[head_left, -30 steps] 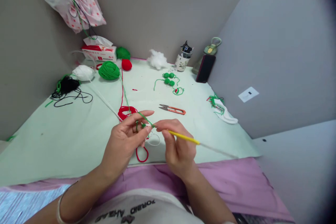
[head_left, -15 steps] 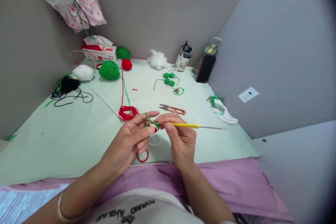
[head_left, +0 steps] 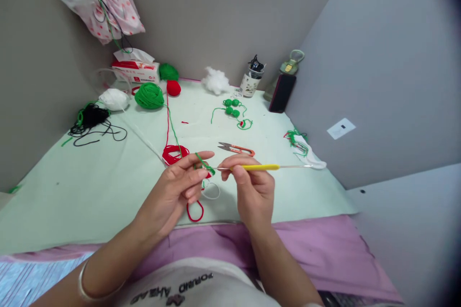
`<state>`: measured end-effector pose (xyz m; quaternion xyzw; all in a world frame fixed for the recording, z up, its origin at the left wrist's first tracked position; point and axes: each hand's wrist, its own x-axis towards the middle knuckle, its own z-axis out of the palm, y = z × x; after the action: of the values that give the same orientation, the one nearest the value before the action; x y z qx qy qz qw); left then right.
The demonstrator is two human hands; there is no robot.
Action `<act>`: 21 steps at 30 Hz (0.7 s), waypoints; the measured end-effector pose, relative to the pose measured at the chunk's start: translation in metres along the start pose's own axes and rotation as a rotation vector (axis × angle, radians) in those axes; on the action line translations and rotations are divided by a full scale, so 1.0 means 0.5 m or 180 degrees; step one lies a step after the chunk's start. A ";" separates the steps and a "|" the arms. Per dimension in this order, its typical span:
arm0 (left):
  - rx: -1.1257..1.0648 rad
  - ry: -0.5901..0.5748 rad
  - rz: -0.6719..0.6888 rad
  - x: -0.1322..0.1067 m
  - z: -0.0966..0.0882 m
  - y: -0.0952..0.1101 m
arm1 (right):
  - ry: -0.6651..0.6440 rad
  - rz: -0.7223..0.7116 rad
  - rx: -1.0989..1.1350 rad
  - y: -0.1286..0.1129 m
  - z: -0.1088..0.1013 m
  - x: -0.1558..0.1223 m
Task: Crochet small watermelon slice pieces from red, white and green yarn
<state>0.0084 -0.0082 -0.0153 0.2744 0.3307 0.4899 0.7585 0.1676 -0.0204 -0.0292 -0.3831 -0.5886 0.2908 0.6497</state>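
Between the thumb and fingers of my left hand is a small crochet piece in green, red and white. Green yarn runs over its raised index finger. My right hand pinches a crochet hook by its yellow handle, the thin metal tip pointing left to the piece. Whether the tip sits in a stitch is too small to tell. Below the left fingers hang a loop of red yarn and a loop of white yarn. A coil of red yarn lies behind the left hand.
Orange-handled thread snips lie just beyond my hands. Farther back are green crocheted balls, white stuffing, a green yarn ball, a jar and a phone. Black yarn is at left, yarn scraps at right.
My right hand has moved a little to the right with the crochet hook, away from the piece. My left hand has shifted slightly left, still holding the crochet piece.
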 end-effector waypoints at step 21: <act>0.0437 0.0183 0.0312 -0.006 0.010 -0.003 | 0.0012 0.0068 0.0476 -0.003 0.003 -0.006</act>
<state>0.0122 -0.0118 -0.0126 0.3274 0.3713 0.5103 0.7032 0.1655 -0.0234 -0.0297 -0.3403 -0.5599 0.3403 0.6745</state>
